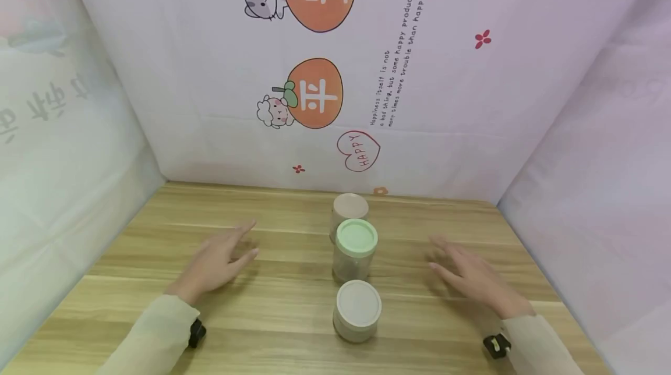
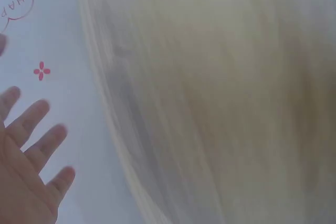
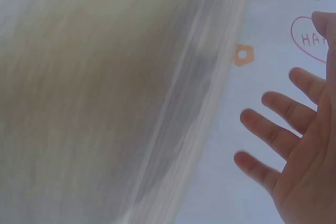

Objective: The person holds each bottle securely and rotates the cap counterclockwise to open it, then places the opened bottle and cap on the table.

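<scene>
Three lidded jars stand in a row down the middle of the table in the head view. Farthest back is a jar with a pinkish-beige lid (image 1: 350, 206). In front of it, overlapping it in this view, stands a clear jar with a pale green lid (image 1: 357, 237). Nearest is a shorter jar with an off-white lid (image 1: 359, 303). My left hand (image 1: 212, 263) is to the left of the jars, fingers spread and holding nothing. To their right, my right hand (image 1: 474, 276) has its fingers extended, likewise apart from every jar. Both wrist views show spread fingers.
The wood-grain table (image 1: 272, 305) ends at a back wall of printed white cloth (image 1: 225, 89). Similar cloth hangs along the left side (image 1: 68, 177) and right side (image 1: 592, 188). A dark device sits on each wrist.
</scene>
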`<action>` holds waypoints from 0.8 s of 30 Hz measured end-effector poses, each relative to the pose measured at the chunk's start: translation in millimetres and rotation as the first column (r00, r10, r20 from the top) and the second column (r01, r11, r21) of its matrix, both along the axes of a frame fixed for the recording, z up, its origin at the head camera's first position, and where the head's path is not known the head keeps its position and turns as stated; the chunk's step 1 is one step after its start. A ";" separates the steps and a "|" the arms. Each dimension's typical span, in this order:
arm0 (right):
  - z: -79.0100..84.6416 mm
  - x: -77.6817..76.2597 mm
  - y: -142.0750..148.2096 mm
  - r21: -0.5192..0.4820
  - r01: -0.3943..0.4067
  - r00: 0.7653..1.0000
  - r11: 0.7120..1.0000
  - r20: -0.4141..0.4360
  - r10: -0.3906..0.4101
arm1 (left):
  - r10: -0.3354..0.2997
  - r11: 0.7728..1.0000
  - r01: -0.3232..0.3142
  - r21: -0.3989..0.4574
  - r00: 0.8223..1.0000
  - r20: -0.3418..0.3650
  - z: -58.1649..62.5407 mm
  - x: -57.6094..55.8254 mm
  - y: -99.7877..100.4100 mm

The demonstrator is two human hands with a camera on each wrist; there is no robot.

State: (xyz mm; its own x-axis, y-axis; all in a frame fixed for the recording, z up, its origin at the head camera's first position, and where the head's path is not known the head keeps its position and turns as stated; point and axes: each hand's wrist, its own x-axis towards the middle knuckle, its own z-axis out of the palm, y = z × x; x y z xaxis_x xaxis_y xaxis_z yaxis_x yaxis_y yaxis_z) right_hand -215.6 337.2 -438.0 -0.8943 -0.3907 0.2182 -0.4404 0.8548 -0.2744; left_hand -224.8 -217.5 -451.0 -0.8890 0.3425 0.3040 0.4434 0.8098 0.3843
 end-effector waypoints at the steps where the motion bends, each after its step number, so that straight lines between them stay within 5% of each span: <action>1: 0.5 -0.3 -1.4 -0.014 -0.017 1.000 1.000 -0.009 0.017 | -0.011 1.000 0.011 0.018 1.000 0.000 0.0 0.1 1.4; 13: 9.0 3.0 -22.5 -0.044 -0.080 0.992 0.996 -0.099 0.076 | -0.148 0.962 0.111 0.248 0.979 0.138 -0.7 2.7 22.7; 19: 13.6 5.9 -34.9 -0.058 -0.132 0.987 0.990 -0.097 0.126 | -0.312 0.906 0.222 0.361 0.926 0.214 -1.5 3.3 37.1; 24: 15.5 9.8 -44.2 -0.093 -0.170 0.983 0.981 -0.083 0.162 | -0.375 0.874 0.248 0.418 0.890 0.257 1.1 4.6 51.9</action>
